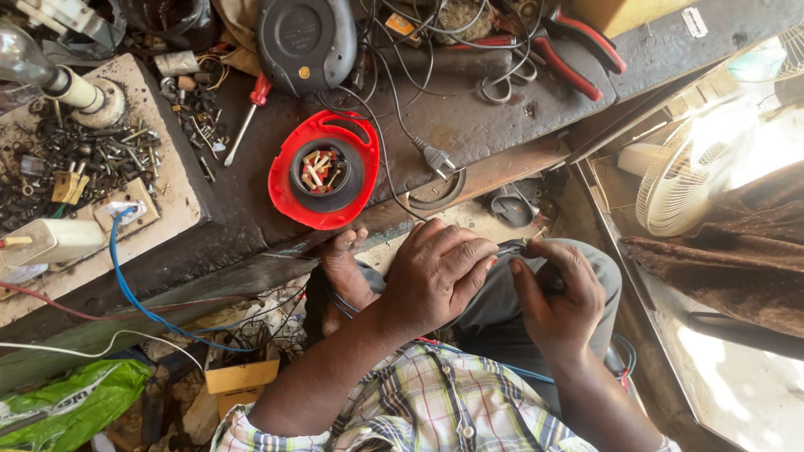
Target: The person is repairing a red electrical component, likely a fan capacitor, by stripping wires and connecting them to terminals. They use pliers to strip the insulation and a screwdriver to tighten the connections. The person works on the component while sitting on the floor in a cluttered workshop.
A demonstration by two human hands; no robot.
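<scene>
My left hand (435, 272) and my right hand (559, 293) meet over my lap, below the bench edge. Both pinch a thin wire end (512, 249) between their fingertips; the left fingers curl over it, the right thumb and forefinger hold it from the right. What else my right hand grips is hidden by its fingers. A red round reel casing (289, 197) lies open on the dark workbench (469, 125) just above my hands, showing pale connector parts inside. A blue wire (126, 285) runs down from the bench to my lap. My bare foot (343, 268) rests against the bench edge.
A black round housing (306, 42), a red-handled screwdriver (244, 117), red-handled pliers (578, 59), a two-pin plug (435, 156) and tangled cables lie on the bench. Loose screws fill a slab (180, 188) at left. A white fan (682, 180) stands at right. A green bag (75, 402) lies lower left.
</scene>
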